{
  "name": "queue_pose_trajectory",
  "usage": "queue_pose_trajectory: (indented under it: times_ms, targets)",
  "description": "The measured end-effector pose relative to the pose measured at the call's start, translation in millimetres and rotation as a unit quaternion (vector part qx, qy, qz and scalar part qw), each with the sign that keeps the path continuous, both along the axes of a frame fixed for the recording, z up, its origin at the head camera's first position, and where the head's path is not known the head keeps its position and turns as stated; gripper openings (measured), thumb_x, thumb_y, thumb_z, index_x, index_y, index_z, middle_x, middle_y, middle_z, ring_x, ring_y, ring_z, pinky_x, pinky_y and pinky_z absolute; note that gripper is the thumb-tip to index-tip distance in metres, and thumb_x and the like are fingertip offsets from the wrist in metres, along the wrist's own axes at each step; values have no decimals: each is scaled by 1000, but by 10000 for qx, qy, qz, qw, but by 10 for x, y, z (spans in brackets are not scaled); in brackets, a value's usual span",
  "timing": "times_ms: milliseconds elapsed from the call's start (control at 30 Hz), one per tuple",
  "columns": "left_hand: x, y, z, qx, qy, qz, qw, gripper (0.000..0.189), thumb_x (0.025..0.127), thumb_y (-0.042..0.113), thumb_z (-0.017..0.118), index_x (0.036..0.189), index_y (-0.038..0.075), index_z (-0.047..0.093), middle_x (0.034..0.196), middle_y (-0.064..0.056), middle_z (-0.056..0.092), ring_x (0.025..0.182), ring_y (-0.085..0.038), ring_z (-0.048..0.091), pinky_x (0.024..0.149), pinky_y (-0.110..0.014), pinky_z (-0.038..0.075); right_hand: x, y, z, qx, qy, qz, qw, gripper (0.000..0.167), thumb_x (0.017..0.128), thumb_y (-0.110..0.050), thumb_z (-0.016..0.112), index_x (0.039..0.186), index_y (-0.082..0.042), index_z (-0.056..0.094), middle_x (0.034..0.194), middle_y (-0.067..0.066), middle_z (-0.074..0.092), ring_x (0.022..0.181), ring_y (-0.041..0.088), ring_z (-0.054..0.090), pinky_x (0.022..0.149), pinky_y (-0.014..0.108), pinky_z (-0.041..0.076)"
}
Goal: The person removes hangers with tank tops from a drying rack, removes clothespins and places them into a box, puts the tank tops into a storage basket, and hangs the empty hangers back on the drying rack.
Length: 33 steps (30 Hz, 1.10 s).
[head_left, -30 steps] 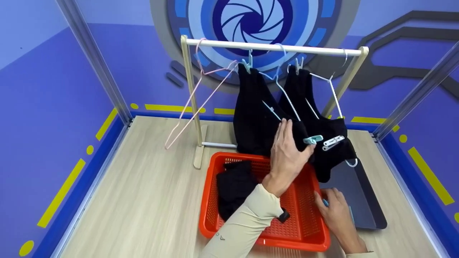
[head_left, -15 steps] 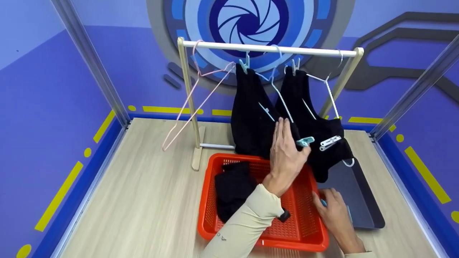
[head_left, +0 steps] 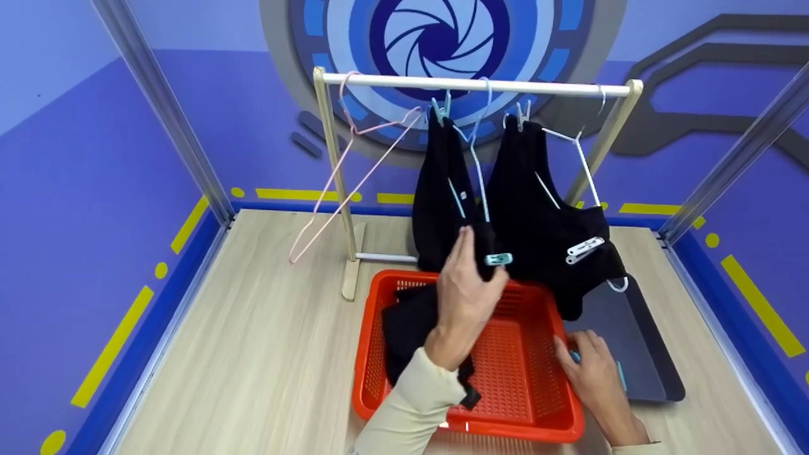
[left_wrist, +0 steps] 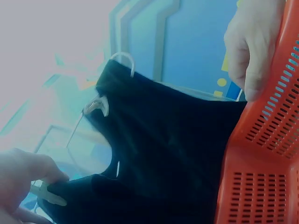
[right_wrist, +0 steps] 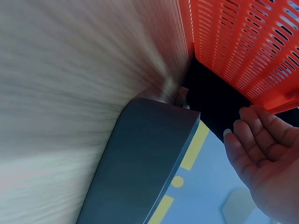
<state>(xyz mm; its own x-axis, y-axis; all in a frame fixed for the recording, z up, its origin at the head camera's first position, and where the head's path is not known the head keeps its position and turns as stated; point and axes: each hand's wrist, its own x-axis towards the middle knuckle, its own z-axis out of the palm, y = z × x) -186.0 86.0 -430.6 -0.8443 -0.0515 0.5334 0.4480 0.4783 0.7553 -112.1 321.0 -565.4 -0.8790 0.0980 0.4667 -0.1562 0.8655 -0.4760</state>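
My left hand (head_left: 466,294) lies against the black garment (head_left: 430,196) on the blue hanger (head_left: 478,164), fingers extended and thumb spread just below a teal clothespin (head_left: 499,259) at its near end. In the left wrist view, that thumb touches the cloth beside the pale clothespin (left_wrist: 49,193). My right hand (head_left: 591,370) is beside the red basket (head_left: 562,392), its thumb at the rim. The right wrist view shows its palm bare and fingers loosely bent. A second black garment (head_left: 534,234) hangs on a white hanger (head_left: 588,170), with a white clothespin (head_left: 584,249) at its near shoulder.
A pink hanger (head_left: 322,196) hangs at the left end of the wooden rack (head_left: 518,86). More black cloth (head_left: 404,328) lies in the basket's left part. A dark grey tray (head_left: 638,341) sits right of the basket, with a light blue piece (head_left: 621,376) near my right hand.
My left hand has moved left and slightly down. The near end of the blue hanger's garment, with its teal clothespin, has swung left, away from the other garment. My right hand has stayed put.
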Motion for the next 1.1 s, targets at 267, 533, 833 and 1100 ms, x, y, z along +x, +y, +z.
queue_pose_trajectory:
  times_ms: [267, 533, 833, 1100]
  targets:
    - [115, -299, -21, 79, -45, 249, 9997, 49, 84, 12, 81, 130, -4, 73, 130, -19, 72, 119, -33, 70, 100, -42, 57, 11, -1, 6, -34, 25, 16, 10000, 10, 96, -9, 77, 95, 0, 71, 88, 6, 60, 84, 28, 59, 70, 52, 55]
    - [187, -487, -18, 148, 200, 338, 9991, 39, 82, 2, 74, 120, -2, 79, 125, -18, 74, 116, -35, 71, 94, -47, 59, 15, -17, -2, -80, 38, 2, 10000, 9, 97, -9, 76, 96, -1, 71, 88, 4, 60, 84, 26, 58, 69, 48, 53]
    - [195, -701, 17, 473, 374, 390, 9974, 35, 80, -4, 75, 113, 4, 82, 108, -9, 80, 96, -22, 77, 79, -40, 63, 1, -8, -5, -145, 105, 65, 9998, 8, 95, -7, 77, 96, -1, 72, 87, 4, 61, 83, 28, 58, 69, 49, 53]
    - [157, -858, 6, 553, 20, 539, 9970, 33, 84, 0, 76, 116, 2, 81, 100, -10, 80, 89, -23, 77, 74, -42, 62, 8, -12, 17, -196, -130, -2, 9997, 10, 98, -9, 75, 98, 0, 72, 89, 6, 62, 86, 30, 61, 72, 51, 55]
